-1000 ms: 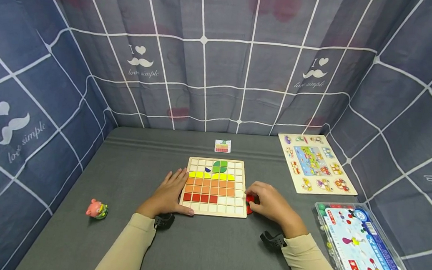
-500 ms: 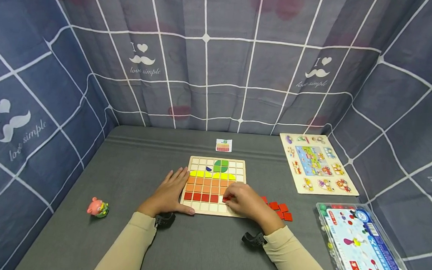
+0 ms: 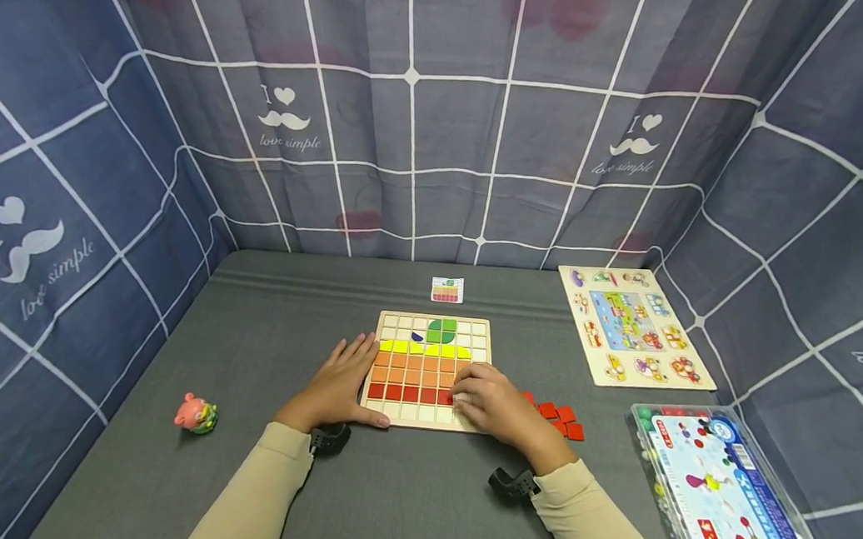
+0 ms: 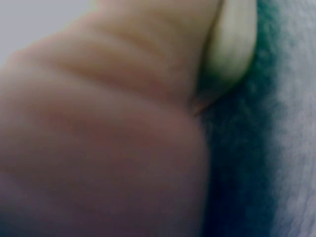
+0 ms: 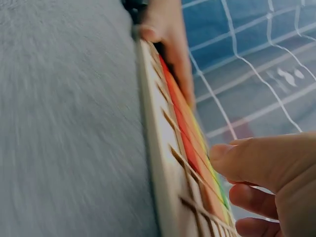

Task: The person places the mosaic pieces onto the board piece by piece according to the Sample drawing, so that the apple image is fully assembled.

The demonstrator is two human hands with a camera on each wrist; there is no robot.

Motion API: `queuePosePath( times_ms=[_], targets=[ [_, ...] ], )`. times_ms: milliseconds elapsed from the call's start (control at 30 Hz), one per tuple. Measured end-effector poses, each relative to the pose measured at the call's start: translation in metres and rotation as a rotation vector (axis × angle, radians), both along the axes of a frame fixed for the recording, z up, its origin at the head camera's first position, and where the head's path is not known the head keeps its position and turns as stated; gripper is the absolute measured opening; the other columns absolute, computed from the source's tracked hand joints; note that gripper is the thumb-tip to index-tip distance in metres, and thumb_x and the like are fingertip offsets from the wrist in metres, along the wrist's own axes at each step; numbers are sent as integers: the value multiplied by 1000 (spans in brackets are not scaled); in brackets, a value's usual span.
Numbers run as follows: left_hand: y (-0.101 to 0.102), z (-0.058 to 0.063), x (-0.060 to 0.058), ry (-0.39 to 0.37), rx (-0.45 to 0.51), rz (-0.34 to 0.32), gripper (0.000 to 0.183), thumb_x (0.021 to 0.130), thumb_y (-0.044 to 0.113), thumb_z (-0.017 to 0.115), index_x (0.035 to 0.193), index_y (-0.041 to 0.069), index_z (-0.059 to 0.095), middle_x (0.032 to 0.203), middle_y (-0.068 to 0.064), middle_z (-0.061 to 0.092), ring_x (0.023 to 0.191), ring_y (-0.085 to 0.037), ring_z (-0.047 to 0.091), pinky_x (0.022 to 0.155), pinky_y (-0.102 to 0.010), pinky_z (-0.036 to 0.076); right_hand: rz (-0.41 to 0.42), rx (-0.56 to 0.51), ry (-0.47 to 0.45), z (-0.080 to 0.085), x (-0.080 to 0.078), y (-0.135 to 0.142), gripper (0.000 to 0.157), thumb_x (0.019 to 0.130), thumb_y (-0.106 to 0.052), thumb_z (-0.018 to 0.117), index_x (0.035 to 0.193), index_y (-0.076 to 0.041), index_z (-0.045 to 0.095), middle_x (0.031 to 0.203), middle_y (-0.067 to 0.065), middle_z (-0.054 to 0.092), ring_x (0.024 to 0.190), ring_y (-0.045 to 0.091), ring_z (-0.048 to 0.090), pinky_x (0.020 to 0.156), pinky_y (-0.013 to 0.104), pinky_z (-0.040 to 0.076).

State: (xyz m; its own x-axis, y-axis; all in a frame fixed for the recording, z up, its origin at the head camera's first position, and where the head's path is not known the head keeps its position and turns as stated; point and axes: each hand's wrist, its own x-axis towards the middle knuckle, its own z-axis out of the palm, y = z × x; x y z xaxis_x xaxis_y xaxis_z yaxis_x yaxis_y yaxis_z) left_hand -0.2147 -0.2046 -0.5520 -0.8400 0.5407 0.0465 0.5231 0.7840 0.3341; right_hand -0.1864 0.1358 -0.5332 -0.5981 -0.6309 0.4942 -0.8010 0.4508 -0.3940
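Note:
A wooden grid board [image 3: 421,422] lies on the grey cloth, with rows of red tiles [image 3: 394,393], orange tiles [image 3: 404,370] and yellow pieces [image 3: 411,349]. Green pieces [image 3: 440,331] and a small blue piece [image 3: 417,337] sit higher up. My left hand [image 3: 333,386] rests along the board's left side, fingers straight, thumb by the front corner. Over the board's right part is my right hand [image 3: 496,403], its fingertips at the right end of the red row. In the right wrist view its loosely bent fingers [image 5: 254,200] show nothing between them. The left wrist view is blurred.
Several loose red tiles [image 3: 567,415] lie right of the board. Behind it is a small pattern card [image 3: 447,290]. A picture puzzle board [image 3: 633,330] and a clear plastic case [image 3: 727,491] stand at the right, a pink pig figure [image 3: 196,414] at the left.
My right hand has moved left from the loose tiles onto the board with a red tile, which now lies in the red row. The left hand has stayed put.

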Motion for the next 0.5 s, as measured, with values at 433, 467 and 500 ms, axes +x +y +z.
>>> queuePosePath(
  times_ms=[433, 467, 500],
  targets=[
    [-1, 2, 0, -4, -6, -8, 151, 64, 93, 73, 166, -4, 17, 172, -20, 13, 159, -35, 10, 125, -55, 2, -253, 102, -169, 4, 14, 96, 26, 84, 1, 83, 108, -7, 78, 112, 1, 69, 104, 26, 63, 89, 51, 53],
    [-1, 2, 0, -4, -6, -10, 151, 64, 93, 72, 166, -4, 17, 172, -20, 13, 159, -35, 10, 125, -55, 2, -257, 103, -181, 4, 16, 101, 27, 83, 2, 83, 109, -8, 78, 112, 1, 69, 104, 26, 63, 88, 51, 53],
    [-1, 2, 0, -7, -5, -10, 151, 64, 93, 72, 166, -4, 17, 172, -20, 13, 159, -35, 9, 125, -55, 2, -257, 102, -194, 3, 17, 105, 29, 83, 2, 82, 110, -8, 77, 113, 1, 69, 104, 26, 63, 89, 51, 53]
  ],
)
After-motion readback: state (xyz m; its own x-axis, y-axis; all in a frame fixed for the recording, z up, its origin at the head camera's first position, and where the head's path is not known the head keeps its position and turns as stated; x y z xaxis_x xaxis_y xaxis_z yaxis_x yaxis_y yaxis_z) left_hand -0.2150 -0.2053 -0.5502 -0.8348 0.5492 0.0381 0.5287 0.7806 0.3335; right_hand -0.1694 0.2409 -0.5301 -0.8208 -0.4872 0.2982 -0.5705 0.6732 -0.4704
